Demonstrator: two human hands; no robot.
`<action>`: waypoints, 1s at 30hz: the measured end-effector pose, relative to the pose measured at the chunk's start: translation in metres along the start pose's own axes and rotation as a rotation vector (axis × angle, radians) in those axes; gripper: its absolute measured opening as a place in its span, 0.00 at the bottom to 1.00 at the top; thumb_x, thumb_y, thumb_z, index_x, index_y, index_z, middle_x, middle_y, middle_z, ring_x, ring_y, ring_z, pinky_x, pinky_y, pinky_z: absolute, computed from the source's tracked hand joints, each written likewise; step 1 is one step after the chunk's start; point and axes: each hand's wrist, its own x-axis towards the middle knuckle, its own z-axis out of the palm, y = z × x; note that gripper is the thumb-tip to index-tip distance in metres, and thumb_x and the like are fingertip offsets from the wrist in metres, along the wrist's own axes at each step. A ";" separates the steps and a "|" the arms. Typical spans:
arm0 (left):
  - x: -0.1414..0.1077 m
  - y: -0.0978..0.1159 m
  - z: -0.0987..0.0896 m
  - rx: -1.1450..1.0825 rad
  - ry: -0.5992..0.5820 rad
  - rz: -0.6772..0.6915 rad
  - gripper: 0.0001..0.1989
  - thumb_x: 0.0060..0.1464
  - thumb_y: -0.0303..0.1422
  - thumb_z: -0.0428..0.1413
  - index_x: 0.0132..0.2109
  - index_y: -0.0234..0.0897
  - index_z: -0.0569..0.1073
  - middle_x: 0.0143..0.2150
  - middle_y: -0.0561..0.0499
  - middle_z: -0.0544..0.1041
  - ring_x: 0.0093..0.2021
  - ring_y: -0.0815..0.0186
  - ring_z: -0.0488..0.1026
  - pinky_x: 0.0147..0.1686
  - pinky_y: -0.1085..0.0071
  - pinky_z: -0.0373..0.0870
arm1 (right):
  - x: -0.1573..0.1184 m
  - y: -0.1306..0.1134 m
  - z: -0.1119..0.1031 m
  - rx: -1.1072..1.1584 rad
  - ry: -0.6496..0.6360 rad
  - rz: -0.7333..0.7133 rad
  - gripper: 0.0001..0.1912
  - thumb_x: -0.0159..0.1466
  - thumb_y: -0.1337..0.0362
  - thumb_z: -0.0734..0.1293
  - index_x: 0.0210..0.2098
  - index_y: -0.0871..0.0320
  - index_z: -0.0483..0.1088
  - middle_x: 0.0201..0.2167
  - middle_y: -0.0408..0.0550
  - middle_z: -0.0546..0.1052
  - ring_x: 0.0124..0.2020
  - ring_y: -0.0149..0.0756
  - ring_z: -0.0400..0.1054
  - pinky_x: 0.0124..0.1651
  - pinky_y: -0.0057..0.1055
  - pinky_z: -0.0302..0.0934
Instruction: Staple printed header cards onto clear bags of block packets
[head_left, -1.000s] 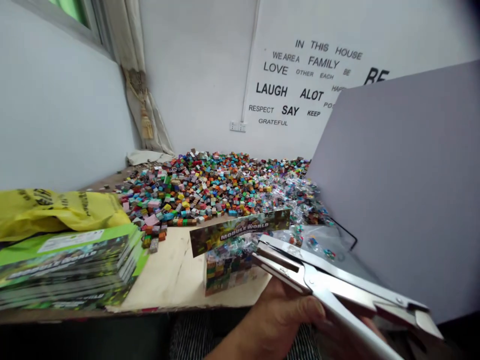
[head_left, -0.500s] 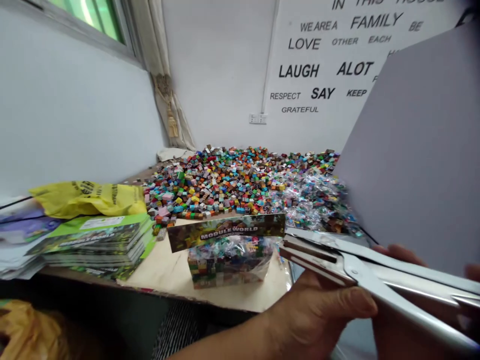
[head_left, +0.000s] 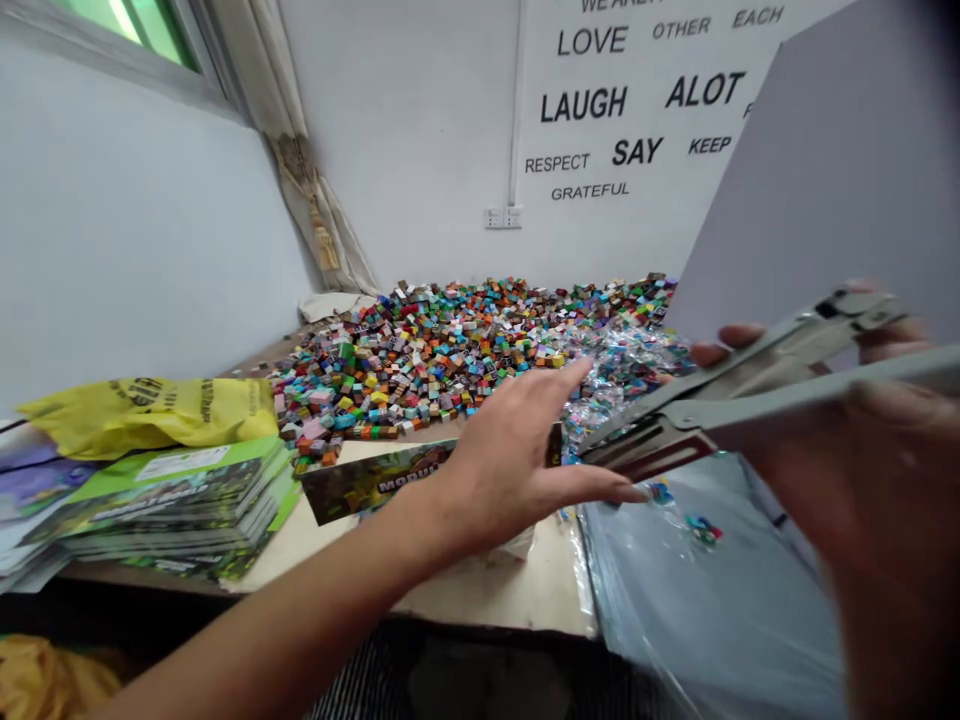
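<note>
My left hand (head_left: 510, 465) is spread open and holds nothing. It hovers in front of a printed "Module World" header card (head_left: 375, 480), hiding most of the card and the bag of coloured blocks beneath it. My right hand (head_left: 877, 470) grips a silver plier stapler (head_left: 712, 400) at the right, its jaws pointing left toward my left hand. A heap of small multicoloured blocks (head_left: 450, 360) spreads behind them, with clear plastic packets (head_left: 622, 370) at its right side. A clear plastic sheet (head_left: 697, 600) with a few small packets lies beneath the stapler.
A stack of green printed cards (head_left: 172, 510) and a yellow plastic bag (head_left: 150, 415) lie at the left on the pale wooden tabletop (head_left: 517, 590). A grey board (head_left: 840, 170) stands at the right. Walls bound the back and left.
My left hand has left the stapler and moved over the header card, covering the bag. The stapler has swung up and right in my right hand. The view has tilted slightly.
</note>
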 end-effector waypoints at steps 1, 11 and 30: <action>0.011 0.001 -0.001 -0.045 -0.085 0.011 0.42 0.43 0.44 0.68 0.62 0.35 0.64 0.60 0.39 0.70 0.60 0.49 0.65 0.59 0.53 0.61 | 0.000 -0.003 0.013 0.018 -0.031 0.005 0.28 0.49 0.65 0.74 0.48 0.45 0.68 0.42 0.49 0.76 0.49 0.50 0.69 0.41 0.48 0.69; 0.043 0.007 0.021 -0.381 -0.282 -0.011 0.28 0.44 0.42 0.66 0.50 0.34 0.72 0.43 0.46 0.77 0.44 0.57 0.74 0.44 0.61 0.71 | 0.015 -0.029 0.055 -0.246 -0.105 -0.166 0.28 0.51 0.63 0.70 0.52 0.45 0.70 0.38 0.42 0.75 0.42 0.39 0.71 0.37 0.37 0.67; 0.024 -0.034 -0.018 0.254 -0.138 -0.022 0.25 0.57 0.43 0.58 0.57 0.35 0.69 0.52 0.41 0.76 0.51 0.57 0.72 0.49 0.64 0.66 | 0.059 -0.023 0.081 -0.135 -0.022 -0.399 0.08 0.60 0.60 0.67 0.37 0.57 0.71 0.30 0.42 0.69 0.40 0.35 0.69 0.48 0.37 0.65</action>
